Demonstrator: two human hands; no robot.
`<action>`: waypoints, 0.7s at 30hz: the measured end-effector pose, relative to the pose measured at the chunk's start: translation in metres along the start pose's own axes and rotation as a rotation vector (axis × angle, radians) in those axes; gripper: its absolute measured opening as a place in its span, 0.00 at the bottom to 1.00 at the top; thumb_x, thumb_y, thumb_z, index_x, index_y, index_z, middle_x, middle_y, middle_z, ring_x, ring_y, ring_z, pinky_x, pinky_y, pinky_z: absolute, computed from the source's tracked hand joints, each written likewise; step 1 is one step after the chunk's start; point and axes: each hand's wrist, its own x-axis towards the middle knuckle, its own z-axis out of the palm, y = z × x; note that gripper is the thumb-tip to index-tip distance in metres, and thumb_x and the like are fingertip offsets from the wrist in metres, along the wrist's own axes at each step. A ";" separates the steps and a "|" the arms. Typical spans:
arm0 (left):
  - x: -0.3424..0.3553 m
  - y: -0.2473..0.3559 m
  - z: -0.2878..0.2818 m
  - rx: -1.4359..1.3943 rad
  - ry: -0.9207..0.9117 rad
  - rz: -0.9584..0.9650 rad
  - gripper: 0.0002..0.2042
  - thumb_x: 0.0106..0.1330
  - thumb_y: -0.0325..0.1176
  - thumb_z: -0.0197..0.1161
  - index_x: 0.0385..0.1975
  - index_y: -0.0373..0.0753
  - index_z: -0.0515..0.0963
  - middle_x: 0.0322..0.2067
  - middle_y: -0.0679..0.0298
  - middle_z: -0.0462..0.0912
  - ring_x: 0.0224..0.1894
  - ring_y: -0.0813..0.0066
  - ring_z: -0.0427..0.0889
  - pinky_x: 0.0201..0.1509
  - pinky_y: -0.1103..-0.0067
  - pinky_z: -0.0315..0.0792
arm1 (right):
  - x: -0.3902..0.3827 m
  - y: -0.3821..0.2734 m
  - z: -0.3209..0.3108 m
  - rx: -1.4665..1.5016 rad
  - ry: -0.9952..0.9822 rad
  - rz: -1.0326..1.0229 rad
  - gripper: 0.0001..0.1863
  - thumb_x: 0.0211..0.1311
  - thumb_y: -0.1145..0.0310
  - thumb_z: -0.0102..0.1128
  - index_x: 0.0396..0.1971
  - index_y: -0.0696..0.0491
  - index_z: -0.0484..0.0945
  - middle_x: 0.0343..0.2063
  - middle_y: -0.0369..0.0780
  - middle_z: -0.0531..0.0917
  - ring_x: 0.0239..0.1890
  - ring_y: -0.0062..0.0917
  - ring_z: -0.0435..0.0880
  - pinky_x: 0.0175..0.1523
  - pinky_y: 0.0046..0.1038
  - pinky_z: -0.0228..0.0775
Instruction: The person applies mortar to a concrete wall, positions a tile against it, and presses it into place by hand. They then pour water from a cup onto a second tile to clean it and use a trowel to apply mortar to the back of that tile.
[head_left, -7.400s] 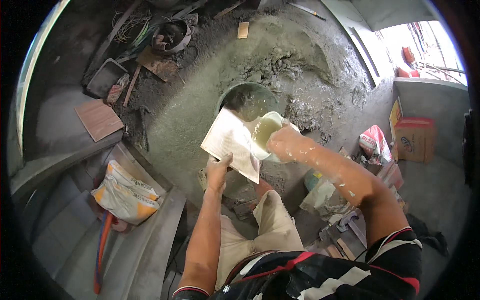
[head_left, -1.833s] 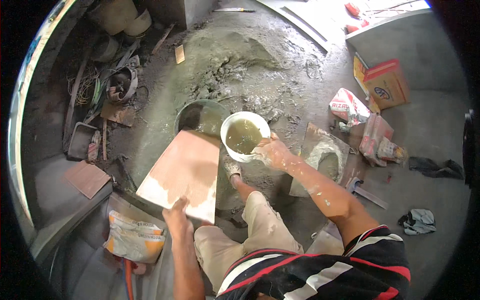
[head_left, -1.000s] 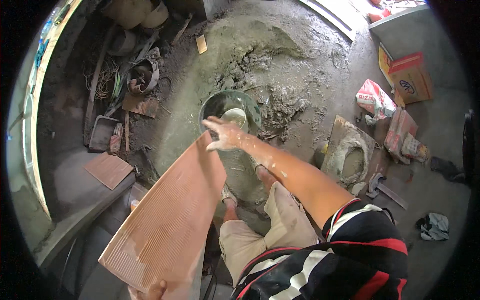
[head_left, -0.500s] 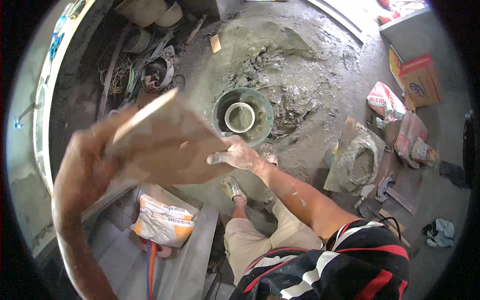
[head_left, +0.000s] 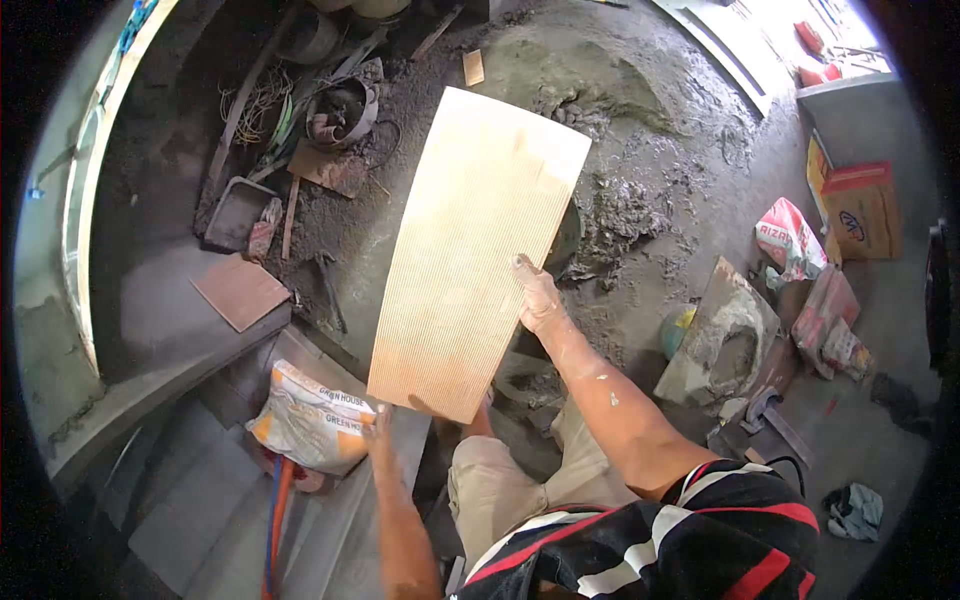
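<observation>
A long, pale tan tile with fine parallel ridges on its face is held up in front of me, its long side running away from me. My right hand grips its right edge, the thumb lying on the ridged face. Down at the near left corner, my left hand is closed on the tile; it is slightly blurred and part of its fingers is hidden. Beneath the tile, a dark green tub shows only a sliver of its side.
Wet grey mortar spreads over the floor beyond. A white and orange bag sits by the ledge at left, near a square brown tile piece. To the right are a mortar-caked board and a cardboard box.
The tile has swung from a tilted, crosswise position to lengthwise, its ridged face now showing. My left hand has come from the far left down to the near corner. The tub is now mostly covered.
</observation>
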 end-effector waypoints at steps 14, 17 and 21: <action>0.000 -0.031 0.015 -0.965 -0.391 -0.286 0.33 0.68 0.42 0.69 0.64 0.28 0.64 0.60 0.54 0.73 0.63 0.57 0.73 0.68 0.59 0.70 | 0.027 0.128 -0.072 0.135 0.075 0.229 0.32 0.70 0.50 0.60 0.66 0.53 0.66 0.61 0.45 0.76 0.62 0.41 0.77 0.65 0.49 0.71; 0.005 -0.033 0.001 -0.945 -0.383 -0.260 0.33 0.66 0.40 0.70 0.64 0.28 0.64 0.58 0.51 0.74 0.59 0.55 0.76 0.64 0.61 0.75 | 0.019 0.153 -0.084 0.129 0.089 0.217 0.34 0.71 0.48 0.58 0.68 0.54 0.64 0.63 0.45 0.74 0.63 0.41 0.75 0.65 0.49 0.70; 0.006 -0.029 -0.024 -0.863 -0.302 -0.173 0.34 0.65 0.39 0.71 0.64 0.27 0.65 0.57 0.49 0.74 0.59 0.53 0.76 0.61 0.61 0.77 | -0.001 0.165 -0.067 0.068 0.156 0.167 0.33 0.73 0.48 0.56 0.68 0.54 0.64 0.63 0.44 0.74 0.63 0.39 0.75 0.65 0.50 0.71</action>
